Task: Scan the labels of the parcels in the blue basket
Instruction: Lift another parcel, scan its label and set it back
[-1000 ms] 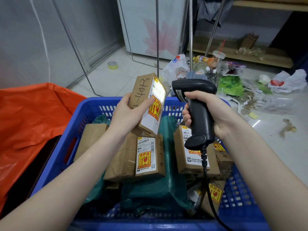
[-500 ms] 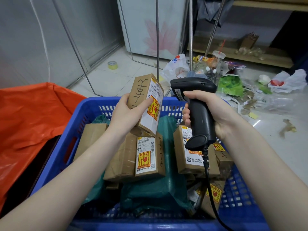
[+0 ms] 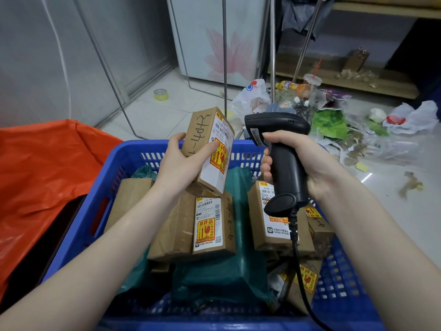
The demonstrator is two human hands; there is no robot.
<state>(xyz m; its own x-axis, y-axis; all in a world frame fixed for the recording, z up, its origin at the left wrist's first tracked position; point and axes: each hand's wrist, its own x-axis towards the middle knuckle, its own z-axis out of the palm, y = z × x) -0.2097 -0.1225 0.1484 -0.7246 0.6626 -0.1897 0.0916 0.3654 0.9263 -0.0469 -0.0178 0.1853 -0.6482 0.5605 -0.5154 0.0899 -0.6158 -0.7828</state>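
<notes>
Lifted slightly since a second ago, the cardboard parcel (image 3: 210, 149) sat clasped in the left hand (image 3: 181, 163) above the blue basket (image 3: 95, 211)'s far edge; the right hand (image 3: 303, 163) gripped the scanner (image 3: 284, 163) beside it

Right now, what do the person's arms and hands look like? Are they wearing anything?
Both forearms are bare: no sleeves reach into view. The left hand and the right hand wear no gloves, and no rings, watch or bracelet show on them or on the wrists. The fingernails look short and plain, without coloured polish. No markings appear on either arm.
</notes>
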